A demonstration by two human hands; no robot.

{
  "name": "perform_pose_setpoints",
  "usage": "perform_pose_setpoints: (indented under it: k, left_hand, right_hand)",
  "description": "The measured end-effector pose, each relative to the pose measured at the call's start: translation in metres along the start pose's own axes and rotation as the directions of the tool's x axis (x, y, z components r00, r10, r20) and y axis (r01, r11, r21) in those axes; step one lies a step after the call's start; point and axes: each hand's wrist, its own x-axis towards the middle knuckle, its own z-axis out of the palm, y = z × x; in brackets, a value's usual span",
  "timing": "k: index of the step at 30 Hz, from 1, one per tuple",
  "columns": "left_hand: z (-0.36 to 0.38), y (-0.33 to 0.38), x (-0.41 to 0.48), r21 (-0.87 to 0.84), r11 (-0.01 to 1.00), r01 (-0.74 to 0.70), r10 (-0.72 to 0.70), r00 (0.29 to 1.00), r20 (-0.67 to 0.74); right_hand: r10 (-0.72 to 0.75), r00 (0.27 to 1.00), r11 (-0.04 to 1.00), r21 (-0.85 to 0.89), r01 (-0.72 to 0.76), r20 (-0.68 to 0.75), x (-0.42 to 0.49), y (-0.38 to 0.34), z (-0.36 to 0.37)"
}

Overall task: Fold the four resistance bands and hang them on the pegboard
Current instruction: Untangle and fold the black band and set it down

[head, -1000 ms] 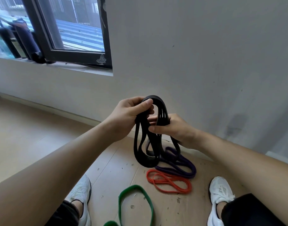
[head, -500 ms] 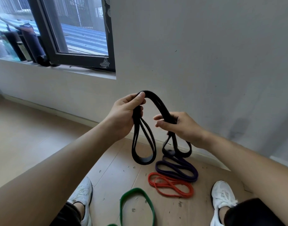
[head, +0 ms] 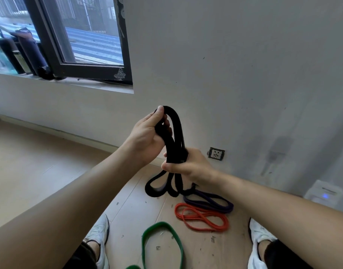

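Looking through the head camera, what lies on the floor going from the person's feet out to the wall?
Nearest first: green band → red band → purple band → wall socket, on the wall itself. The black band is held up off the floor, so it is left out.

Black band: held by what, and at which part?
Both hands hold the black resistance band. The left hand grips its top bend; the right hand grips the gathered strands lower down, with the end loops hanging free below.
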Motion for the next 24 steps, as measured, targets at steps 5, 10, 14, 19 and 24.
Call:
perform_pose_setpoints:
  k: [5,10,14,19,24]
  left_hand:
    - [-0.024,0.015,0.004,0.029,0.999,-0.035,0.037,0.997,-0.073]
    - [-0.049,0.013,-0.001,0.325,0.946,-0.012,0.016,1.0,-0.011]
    - [-0.071,-0.017,-0.007,0.66,0.744,0.104,-0.127,0.992,-0.013]
    - [-0.089,-0.092,-0.012,0.888,0.414,0.199,-0.337,0.94,-0.053]
    - [-0.122,-0.192,-0.005,0.816,0.44,0.376,-0.416,0.89,-0.186]
  right_hand:
    - [0.002,0.997,1.0,-0.024,0.0,0.076,0.0,-0.004,-0.026]
    - [0.097,0.982,0.992,-0.093,-0.083,0.161,-0.009,0.0,-0.053]
    - [0.202,0.952,0.958,-0.247,-0.144,0.231,-0.02,0.032,-0.085]
    - [0.408,0.887,0.884,-0.339,-0.322,0.219,-0.04,0.093,-0.115]
    - [0.552,0.819,0.806,-0.353,-0.475,0.156,-0.064,0.185,-0.117]
